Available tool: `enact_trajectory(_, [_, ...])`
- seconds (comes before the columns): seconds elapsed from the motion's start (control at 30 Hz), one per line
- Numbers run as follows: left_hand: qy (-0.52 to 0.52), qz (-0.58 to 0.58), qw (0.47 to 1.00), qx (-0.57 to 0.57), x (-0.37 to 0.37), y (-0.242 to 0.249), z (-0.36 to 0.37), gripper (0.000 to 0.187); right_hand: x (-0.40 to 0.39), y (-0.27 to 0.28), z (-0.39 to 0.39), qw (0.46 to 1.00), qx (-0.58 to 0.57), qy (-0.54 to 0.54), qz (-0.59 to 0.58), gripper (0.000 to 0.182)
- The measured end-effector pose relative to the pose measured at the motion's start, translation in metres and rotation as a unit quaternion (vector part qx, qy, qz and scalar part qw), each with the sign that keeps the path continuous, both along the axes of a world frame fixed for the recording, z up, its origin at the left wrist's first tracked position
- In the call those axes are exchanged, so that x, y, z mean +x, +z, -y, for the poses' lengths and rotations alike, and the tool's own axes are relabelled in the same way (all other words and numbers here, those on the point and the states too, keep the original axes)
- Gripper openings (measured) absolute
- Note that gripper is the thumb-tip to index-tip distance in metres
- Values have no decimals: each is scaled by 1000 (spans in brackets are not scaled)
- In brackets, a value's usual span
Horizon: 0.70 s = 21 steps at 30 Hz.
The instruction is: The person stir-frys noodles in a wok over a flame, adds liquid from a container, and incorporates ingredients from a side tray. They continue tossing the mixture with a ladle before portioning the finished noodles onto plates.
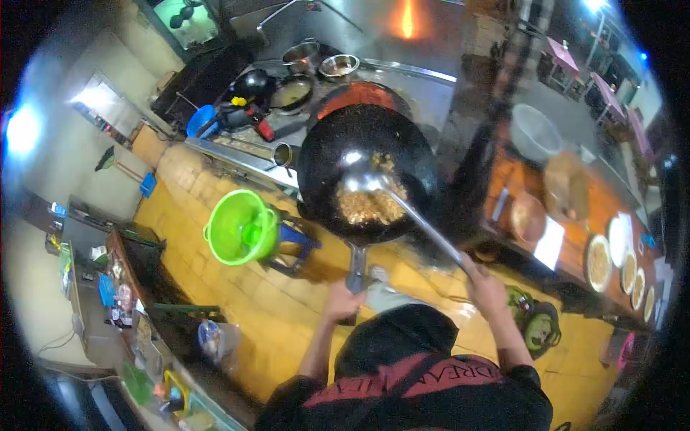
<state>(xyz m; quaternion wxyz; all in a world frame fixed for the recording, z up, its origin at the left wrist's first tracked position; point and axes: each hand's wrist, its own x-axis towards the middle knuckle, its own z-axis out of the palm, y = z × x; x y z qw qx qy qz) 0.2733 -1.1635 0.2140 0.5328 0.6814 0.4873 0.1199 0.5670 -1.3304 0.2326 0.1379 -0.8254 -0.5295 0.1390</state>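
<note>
My left hand (343, 300) is closed around the handle of a large black wok (323, 161). In my right hand (486, 289) is the long metal handle of a ladle (425, 226). The ladle's bowl rests inside the wok, against a heap of brown chopped food (370, 208). A few more bits of food cling to the wok wall above the bowl. Behind the wok, a reddish-orange round burner opening (359, 93) shows partly; the wok hides the rest.
Pans (291, 93) and pots stand on the stove at the back left. A green bucket (241, 226) is left of the wok. The wooden table (503, 179) at right bears a clear bowl (535, 133) and several plates (598, 263). Vegetables (539, 332) lie low at right.
</note>
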Motion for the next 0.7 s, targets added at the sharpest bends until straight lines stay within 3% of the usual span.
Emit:
enact_trajectory(0.13, [-17, -108, 993, 49, -28, -21, -93, 24, 16, 10, -58, 999, 39, 36, -13, 53])
enact_trajectory(0.2, [-43, -107, 993, 9, -40, -10, -146, 28, -11, -8, -109, 991, 118, -12, -69, 54])
enact_trajectory(0.27, [-76, -39, 996, 26, -42, -17, -182, 18, -27, -14, -148, 989, 96, -31, -109, 55])
enact_trajectory(0.33, [-103, 9, 992, 67, -45, -45, -225, 16, -40, -24, -192, 967, 204, -40, -148, 57])
enact_trajectory(0.43, [-71, 1, 992, -101, -24, -4, -279, 14, -59, -42, -240, 947, 264, -62, -174, 56])
enact_trajectory(0.47, [-87, 2, 991, -102, -20, -9, -296, 14, -66, -35, -249, 946, 265, -77, -167, 56])
enact_trajectory(0.5, [-77, 22, 989, -122, -16, -17, -316, 14, -76, -24, -258, 897, 223, -148, -351, 54])
enact_trajectory(0.53, [-68, 40, 986, -144, -15, -24, -333, 14, -87, -11, -266, 807, 177, -212, -521, 52])
enact_trajectory(0.57, [-85, 14, 983, -165, -7, -9, -348, 13, -101, 3, -277, 759, 188, -253, -570, 50])
enact_trajectory(0.6, [-107, 6, 980, -169, -5, -14, -363, 13, -111, 4, -282, 751, 198, -273, -568, 50])
enact_trajectory(0.67, [-59, 73, 960, -265, 1, -29, -396, 12, -132, 11, -291, 609, 269, -292, -686, 53])
enact_trajectory(0.7, [-70, 80, 958, -265, 7, -33, -406, 8, -146, 29, -295, 595, 284, -325, -678, 54])
